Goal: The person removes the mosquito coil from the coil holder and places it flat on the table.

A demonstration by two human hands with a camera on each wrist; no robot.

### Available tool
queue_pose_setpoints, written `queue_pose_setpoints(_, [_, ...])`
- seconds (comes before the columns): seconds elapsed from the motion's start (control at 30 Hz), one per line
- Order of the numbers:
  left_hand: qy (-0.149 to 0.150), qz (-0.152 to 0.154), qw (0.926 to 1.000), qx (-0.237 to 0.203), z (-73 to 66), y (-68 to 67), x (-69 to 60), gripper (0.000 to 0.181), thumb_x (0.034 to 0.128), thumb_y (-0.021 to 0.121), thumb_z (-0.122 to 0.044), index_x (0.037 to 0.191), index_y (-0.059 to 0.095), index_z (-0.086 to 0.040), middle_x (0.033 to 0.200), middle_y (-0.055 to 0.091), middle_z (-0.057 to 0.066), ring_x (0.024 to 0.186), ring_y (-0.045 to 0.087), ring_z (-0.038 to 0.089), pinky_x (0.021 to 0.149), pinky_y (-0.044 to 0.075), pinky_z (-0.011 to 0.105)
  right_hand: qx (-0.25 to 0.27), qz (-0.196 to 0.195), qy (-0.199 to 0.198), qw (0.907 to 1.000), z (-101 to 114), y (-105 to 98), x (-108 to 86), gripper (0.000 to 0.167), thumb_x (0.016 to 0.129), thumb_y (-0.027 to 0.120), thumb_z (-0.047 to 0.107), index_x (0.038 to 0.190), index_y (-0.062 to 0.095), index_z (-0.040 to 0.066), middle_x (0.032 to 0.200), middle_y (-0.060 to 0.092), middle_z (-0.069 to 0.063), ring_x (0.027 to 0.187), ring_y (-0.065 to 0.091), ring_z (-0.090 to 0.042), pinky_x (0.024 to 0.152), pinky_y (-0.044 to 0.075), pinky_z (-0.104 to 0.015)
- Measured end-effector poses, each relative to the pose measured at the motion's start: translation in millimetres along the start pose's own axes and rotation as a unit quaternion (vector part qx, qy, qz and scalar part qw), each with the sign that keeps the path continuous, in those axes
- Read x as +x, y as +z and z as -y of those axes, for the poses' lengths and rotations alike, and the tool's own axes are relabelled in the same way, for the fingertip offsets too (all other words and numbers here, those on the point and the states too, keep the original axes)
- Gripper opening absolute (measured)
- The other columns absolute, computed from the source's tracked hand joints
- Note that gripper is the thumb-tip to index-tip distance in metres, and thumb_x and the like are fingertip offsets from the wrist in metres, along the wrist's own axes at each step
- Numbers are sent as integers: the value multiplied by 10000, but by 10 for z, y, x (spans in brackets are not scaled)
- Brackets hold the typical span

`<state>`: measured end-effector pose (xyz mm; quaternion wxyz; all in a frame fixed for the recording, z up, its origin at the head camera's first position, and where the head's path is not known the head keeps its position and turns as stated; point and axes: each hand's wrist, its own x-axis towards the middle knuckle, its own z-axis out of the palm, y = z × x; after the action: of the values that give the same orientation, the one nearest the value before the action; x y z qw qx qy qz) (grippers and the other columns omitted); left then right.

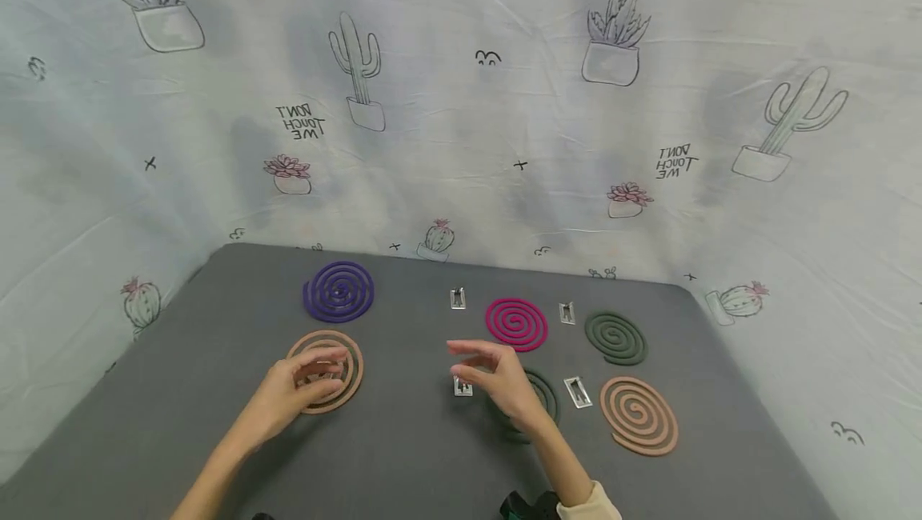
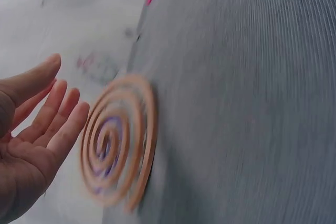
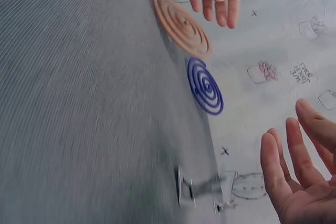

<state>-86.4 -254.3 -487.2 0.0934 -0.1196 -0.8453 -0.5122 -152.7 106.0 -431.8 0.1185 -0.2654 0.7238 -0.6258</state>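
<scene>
My left hand (image 1: 291, 394) hovers over the left tan mosquito coil (image 1: 359, 372), fingers loosely bent and holding nothing. In the left wrist view that coil (image 2: 151, 124) lies flat beyond the fingertips, apart from them. My right hand (image 1: 507, 384) is above the table between a small metal coil stand (image 1: 463, 388) and a dark green coil (image 1: 545, 398); it covers part of both. Nothing is between its thumb and fingers, which are spread in the right wrist view. Behind the tan coil lies a purple coil (image 1: 340, 291).
On the right lie a pink coil (image 1: 515, 324), another green coil (image 1: 615, 338) and a second tan coil (image 1: 638, 416). More metal stands (image 1: 578, 392) lie among them. A cloth (image 1: 461, 104) printed with cacti hangs around the grey table (image 1: 403, 456).
</scene>
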Motion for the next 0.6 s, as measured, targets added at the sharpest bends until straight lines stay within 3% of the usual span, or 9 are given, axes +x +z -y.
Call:
queue_pose_setpoints(0.1, [4, -72, 9999, 79, -275, -192, -92, 443, 1016, 758, -38, 1422, 644, 98, 1285, 784, 3, 1124, 695, -66, 851, 615, 146, -62, 125, -30, 9999, -14, 115, 70, 399, 1025, 749, 31, 1374, 667, -145, 1372, 675, -381, 1191, 718, -468, 913, 630, -222])
queue_pose_setpoints(0.2, [42, -123, 9998, -117, -365, -331, -147, 438, 1006, 724, 63, 1407, 600, 188, 1290, 728, -232, 1138, 667, -118, 863, 602, 114, -40, 233, -10, 9997, -44, 223, 131, 379, 1020, 748, 9, 1360, 677, -143, 1373, 685, -364, 1188, 708, -499, 890, 607, -199])
queue_pose_setpoints(0.27, [92, -123, 9997, -179, -346, -398, -172, 447, 998, 714, 93, 1405, 577, 218, 1303, 667, -334, 1153, 648, -139, 881, 586, 92, -17, 279, 14, 9996, -67, 296, 170, 370, 1016, 746, -6, 1353, 681, -146, 1374, 687, -360, 1181, 712, -511, 881, 597, -189])
queue_pose_setpoints(0.4, [142, -168, 9995, -237, -238, -502, -210, 458, 982, 719, 116, 1399, 571, 232, 1297, 661, -344, 1168, 641, -148, 921, 567, 71, 96, 328, 68, 9994, -87, 466, 259, 366, 1013, 733, -38, 1355, 675, -156, 1377, 693, -349, 1206, 694, -548, 915, 602, -194])
queue_pose_setpoints(0.6, [151, -285, 9993, 189, -112, -631, -248, 469, 967, 741, 107, 1408, 602, 190, 1307, 597, -406, 1175, 587, -193, 915, 552, 58, 344, 246, 339, 9985, -67, 749, 375, 375, 993, 744, -60, 1356, 688, -137, 1412, 688, -320, 1236, 689, -515, 942, 609, -226])
